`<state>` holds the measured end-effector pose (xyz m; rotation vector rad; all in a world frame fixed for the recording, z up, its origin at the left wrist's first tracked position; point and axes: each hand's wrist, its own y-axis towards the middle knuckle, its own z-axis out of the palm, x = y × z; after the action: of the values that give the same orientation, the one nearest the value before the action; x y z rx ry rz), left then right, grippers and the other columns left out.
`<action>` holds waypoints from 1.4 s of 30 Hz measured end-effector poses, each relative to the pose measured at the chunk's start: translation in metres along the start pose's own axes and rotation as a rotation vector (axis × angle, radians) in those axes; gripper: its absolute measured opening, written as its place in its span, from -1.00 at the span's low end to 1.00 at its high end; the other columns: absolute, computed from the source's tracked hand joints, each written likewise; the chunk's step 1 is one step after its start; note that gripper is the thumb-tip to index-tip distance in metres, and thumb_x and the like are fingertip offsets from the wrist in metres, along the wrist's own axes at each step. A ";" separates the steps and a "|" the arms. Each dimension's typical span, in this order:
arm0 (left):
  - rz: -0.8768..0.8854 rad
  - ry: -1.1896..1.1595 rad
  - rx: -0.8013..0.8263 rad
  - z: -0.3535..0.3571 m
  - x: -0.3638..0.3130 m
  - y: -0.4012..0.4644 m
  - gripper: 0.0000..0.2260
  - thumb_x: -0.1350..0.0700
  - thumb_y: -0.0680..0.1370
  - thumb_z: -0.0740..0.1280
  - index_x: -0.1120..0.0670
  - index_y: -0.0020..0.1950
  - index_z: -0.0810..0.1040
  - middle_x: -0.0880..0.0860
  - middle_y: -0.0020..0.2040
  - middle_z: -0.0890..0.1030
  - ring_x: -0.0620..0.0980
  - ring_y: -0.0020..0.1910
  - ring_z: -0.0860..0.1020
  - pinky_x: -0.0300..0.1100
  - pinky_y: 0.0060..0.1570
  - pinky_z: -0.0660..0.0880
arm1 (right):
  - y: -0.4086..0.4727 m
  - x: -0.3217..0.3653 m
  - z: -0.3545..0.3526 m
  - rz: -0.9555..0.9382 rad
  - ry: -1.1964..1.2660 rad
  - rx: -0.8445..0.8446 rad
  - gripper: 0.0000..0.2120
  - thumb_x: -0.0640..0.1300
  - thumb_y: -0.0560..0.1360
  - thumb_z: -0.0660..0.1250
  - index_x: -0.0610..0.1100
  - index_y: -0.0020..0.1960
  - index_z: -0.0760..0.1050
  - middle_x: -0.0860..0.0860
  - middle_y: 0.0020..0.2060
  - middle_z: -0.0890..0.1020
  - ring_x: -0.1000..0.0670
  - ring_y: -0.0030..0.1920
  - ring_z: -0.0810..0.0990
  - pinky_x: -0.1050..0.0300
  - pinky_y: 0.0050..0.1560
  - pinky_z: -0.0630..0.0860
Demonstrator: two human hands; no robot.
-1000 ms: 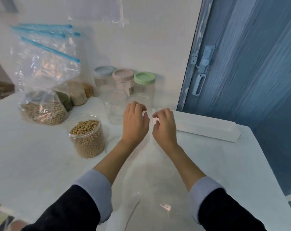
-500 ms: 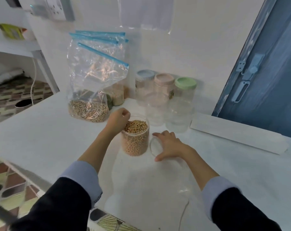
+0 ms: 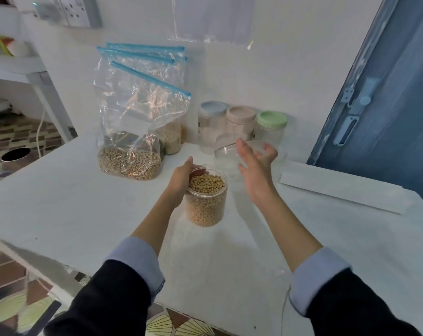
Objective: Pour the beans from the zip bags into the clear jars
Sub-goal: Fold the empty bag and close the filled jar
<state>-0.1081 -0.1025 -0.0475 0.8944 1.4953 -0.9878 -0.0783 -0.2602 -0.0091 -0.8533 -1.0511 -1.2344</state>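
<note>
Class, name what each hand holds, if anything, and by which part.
Left hand grips the bean-filled clear plastic jar by its upper side, at the rim. Right hand holds nothing.

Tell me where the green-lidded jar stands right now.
In the head view, the green-lidded jar stands by the back wall, rightmost in the row, beside the pink-lidded jar, behind the right hand.
</note>
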 end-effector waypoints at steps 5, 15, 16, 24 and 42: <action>-0.052 -0.137 0.146 -0.007 0.006 -0.003 -0.37 -0.20 0.64 -0.13 0.14 -0.07 0.63 0.13 -0.07 0.69 0.12 0.06 0.61 -0.01 0.15 0.48 | -0.008 -0.038 0.013 0.056 -0.075 0.068 -0.22 0.01 0.19 0.51 -0.06 0.20 0.09 -0.07 0.31 0.37 -0.04 0.33 0.40 0.11 0.26 0.41; 0.013 -0.232 0.322 -0.022 0.025 0.002 -0.56 -0.09 0.30 0.37 0.10 0.10 0.64 0.26 0.19 0.54 0.19 0.13 0.45 0.09 0.09 0.23 | -0.002 -0.057 -0.004 0.072 -0.283 0.412 -0.30 -0.20 -0.01 0.51 0.03 0.11 0.48 0.20 0.24 0.45 0.08 0.29 0.40 0.09 0.29 0.37; 0.021 -0.234 0.332 -0.023 0.024 0.002 -0.55 -0.06 0.31 0.36 0.11 0.14 0.62 0.30 0.23 0.51 0.21 0.14 0.45 0.12 0.10 0.25 | -0.001 -0.055 -0.006 0.068 -0.310 0.442 -0.33 -0.22 0.03 0.50 0.02 0.12 0.48 0.21 0.25 0.45 0.10 0.28 0.41 0.10 0.28 0.38; 0.016 -0.280 0.276 -0.020 0.025 -0.003 -0.61 0.08 0.38 0.25 0.15 0.17 0.57 0.18 0.14 0.60 0.12 0.13 0.55 -0.08 0.12 0.49 | 0.014 -0.034 -0.008 0.113 -0.544 0.580 -0.32 -0.17 0.00 0.55 0.01 0.11 0.50 0.16 0.21 0.51 -0.01 0.32 0.42 0.06 0.27 0.41; 0.119 -0.219 -0.230 0.016 0.033 -0.017 -0.69 0.27 0.62 0.08 0.04 -0.23 0.47 -0.05 -0.25 0.52 -0.19 -0.25 0.47 -0.41 -0.35 0.43 | -0.001 -0.024 0.022 -0.149 -1.201 0.487 -0.07 0.05 0.26 0.57 -0.07 0.48 0.15 -0.02 0.31 0.26 0.00 0.36 0.20 0.08 0.34 0.27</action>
<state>-0.1223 -0.1232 -0.0796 0.6795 1.3224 -0.7816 -0.0834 -0.2319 -0.0246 -1.1352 -2.2792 -0.4229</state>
